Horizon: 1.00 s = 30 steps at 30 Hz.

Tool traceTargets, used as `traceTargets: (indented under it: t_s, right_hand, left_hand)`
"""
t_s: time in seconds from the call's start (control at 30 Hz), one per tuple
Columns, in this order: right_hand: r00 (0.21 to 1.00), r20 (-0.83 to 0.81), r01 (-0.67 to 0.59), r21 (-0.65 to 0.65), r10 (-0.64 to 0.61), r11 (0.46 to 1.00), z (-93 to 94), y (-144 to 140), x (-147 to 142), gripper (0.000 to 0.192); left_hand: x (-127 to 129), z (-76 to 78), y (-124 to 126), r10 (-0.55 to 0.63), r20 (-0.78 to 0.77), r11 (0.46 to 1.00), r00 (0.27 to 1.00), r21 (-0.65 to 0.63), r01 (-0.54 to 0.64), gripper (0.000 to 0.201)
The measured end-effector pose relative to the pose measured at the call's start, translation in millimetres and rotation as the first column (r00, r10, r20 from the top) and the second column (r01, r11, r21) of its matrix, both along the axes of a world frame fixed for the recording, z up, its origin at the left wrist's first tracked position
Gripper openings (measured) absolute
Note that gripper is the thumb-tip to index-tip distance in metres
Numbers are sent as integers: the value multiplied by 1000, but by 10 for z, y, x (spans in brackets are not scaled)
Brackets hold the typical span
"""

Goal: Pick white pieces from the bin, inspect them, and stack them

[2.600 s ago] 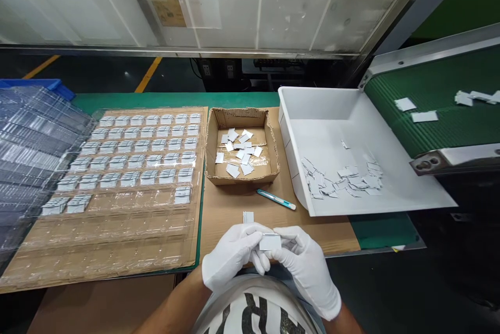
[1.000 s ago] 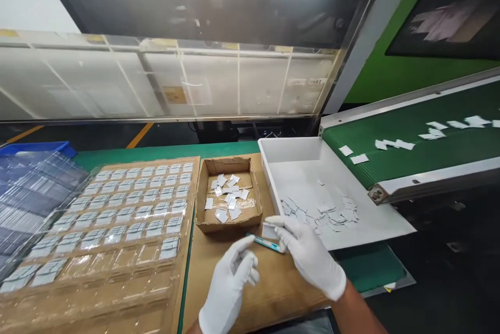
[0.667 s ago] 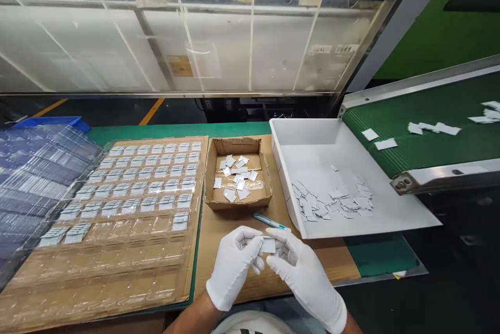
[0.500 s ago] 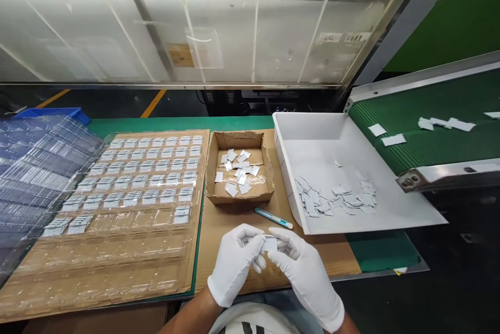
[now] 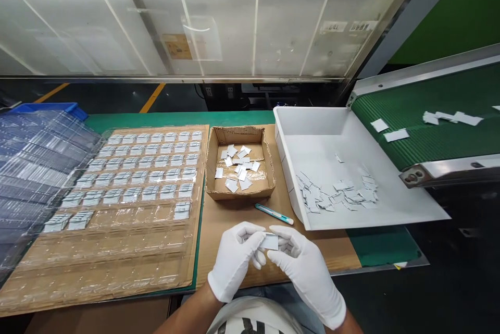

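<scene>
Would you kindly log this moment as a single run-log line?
left hand: pinching small white piece | right hand: pinching same piece | over cardboard sheet | teal pen beyond | white bin right

No lettering can be read; labels on the clear panel [image 5: 344, 26] are too blurred.

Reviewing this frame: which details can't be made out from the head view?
- small white piece: gloved fingers of the left hand and right hand cover its edges; surface detail too small.
- clear tray: glare; contents of the filled pockets blurred.
- stacked clear trays: cut off by left edge.
- conveyor belt: runs off the right edge.
- Labels on the panel: unreadable.
</scene>
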State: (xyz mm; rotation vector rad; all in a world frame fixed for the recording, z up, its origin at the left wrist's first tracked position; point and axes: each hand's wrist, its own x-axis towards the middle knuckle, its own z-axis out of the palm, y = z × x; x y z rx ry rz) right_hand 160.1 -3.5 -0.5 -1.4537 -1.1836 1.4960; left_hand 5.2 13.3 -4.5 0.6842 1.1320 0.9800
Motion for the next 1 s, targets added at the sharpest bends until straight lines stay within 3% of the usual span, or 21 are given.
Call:
traceTargets:
  t_s: [0.63,1.0]
  right_hand:
    - [994,-97,40,-49,-45,998,62,-25,28,31]
    - [989,-144,30,-80,-41,996,64,-56,44,28]
  left_hand:
    - [14,-69,-34,-16,71,998,997,54,13,43]
    - [46,-86,-131,-29,41,999,999,24,28,43]
